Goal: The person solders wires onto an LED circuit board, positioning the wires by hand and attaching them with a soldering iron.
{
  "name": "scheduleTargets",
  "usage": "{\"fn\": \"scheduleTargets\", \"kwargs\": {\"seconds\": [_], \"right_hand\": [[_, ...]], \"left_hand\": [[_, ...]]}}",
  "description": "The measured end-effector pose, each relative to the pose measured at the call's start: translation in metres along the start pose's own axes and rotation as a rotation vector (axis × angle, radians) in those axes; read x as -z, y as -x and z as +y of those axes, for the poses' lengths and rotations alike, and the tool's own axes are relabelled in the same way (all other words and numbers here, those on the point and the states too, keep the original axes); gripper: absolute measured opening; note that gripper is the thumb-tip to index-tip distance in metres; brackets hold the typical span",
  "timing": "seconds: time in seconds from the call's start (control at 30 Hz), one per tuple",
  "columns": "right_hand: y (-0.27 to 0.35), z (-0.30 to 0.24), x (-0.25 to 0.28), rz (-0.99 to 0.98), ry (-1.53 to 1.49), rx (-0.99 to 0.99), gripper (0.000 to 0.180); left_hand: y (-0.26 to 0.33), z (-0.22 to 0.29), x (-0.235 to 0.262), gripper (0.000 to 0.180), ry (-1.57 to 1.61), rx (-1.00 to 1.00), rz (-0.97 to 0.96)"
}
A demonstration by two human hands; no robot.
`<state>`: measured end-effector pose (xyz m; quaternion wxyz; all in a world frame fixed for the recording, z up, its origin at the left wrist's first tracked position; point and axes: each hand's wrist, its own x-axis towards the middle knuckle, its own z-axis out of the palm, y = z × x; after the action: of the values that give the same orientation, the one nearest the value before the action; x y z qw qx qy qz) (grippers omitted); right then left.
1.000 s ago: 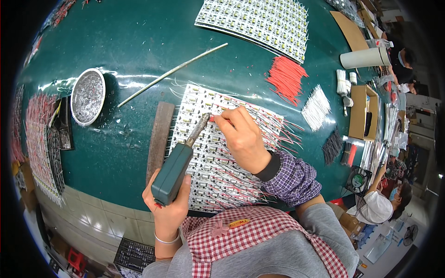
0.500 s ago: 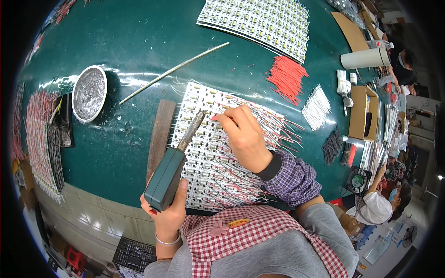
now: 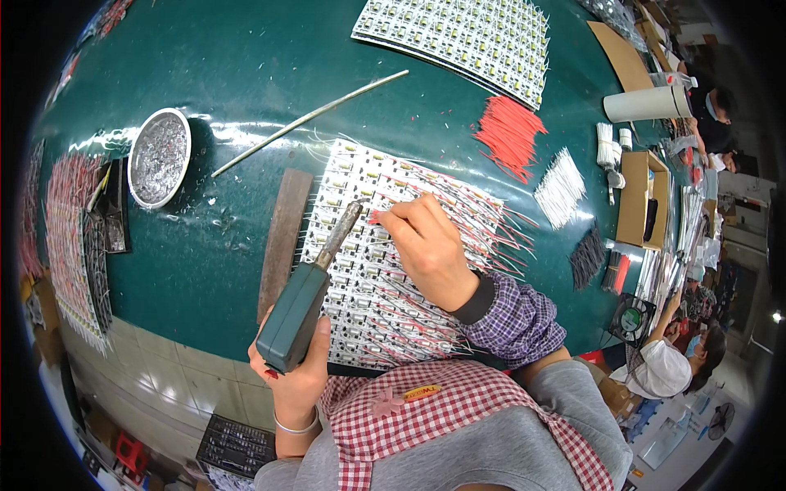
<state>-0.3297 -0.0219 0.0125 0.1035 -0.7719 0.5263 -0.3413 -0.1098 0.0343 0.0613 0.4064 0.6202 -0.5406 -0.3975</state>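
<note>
My left hand (image 3: 296,378) is wrapped round the dark green handle of a soldering iron (image 3: 301,304). Its metal tip points up and right, over a white circuit board panel (image 3: 340,255) covered in rows of small components. Beside that tip, my right hand (image 3: 427,254) has thumb and forefinger pinched over the panel. Red shows at these fingertips, and they seem to grip a thin wire, mostly hidden by the fingers. Many red and white wires (image 3: 483,213) stick out from the panel's right and near parts, some under my right hand.
A flat bar (image 3: 284,237) lies left of the panel; a thin rod (image 3: 307,124) lies beyond. Farther left stands a bowl (image 3: 160,159) of metallic scraps. Red (image 3: 509,135), white (image 3: 561,188) and black wire piles (image 3: 587,258) lie right, and stacked panels (image 3: 458,41) at the back.
My right fingertips have shifted slightly toward me over the panel, and the iron's tip has moved a little the same way. Both hands keep their grip; the whole view has shifted slightly.
</note>
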Motion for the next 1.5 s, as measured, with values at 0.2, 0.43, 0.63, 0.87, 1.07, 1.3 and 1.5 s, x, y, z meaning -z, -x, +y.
{"fn": "scheduleTargets", "kwargs": {"seconds": [0.2, 0.43, 0.63, 0.87, 1.07, 1.3, 1.5], "right_hand": [[0.001, -0.001, 0.000, -0.009, -0.003, -0.008, 0.036], [0.000, -0.001, 0.001, -0.031, 0.026, -0.020, 0.037], [-0.002, -0.005, 0.001, -0.028, 0.045, -0.033, 0.035], [-0.002, -0.006, 0.001, -0.034, 0.038, -0.037, 0.034], [-0.001, -0.007, 0.001, -0.041, 0.048, -0.050, 0.034], [0.002, -0.011, 0.010, -0.074, 0.075, 0.017, 0.031], [0.006, -0.017, 0.005, -0.045, -0.028, -0.016, 0.038]], "left_hand": [[0.004, -0.005, -0.001, 0.023, 0.036, 0.000, 0.014], [0.002, -0.004, -0.004, 0.018, 0.074, 0.087, -0.032], [0.000, 0.001, -0.003, 0.016, 0.018, 0.067, -0.059], [0.005, -0.001, 0.003, 0.020, -0.085, -0.070, 0.008], [0.010, -0.006, 0.007, 0.024, -0.067, -0.015, -0.007], [0.017, -0.008, 0.009, 0.024, -0.058, -0.011, 0.026], [0.021, -0.009, 0.013, 0.023, -0.048, 0.014, 0.004]]}}
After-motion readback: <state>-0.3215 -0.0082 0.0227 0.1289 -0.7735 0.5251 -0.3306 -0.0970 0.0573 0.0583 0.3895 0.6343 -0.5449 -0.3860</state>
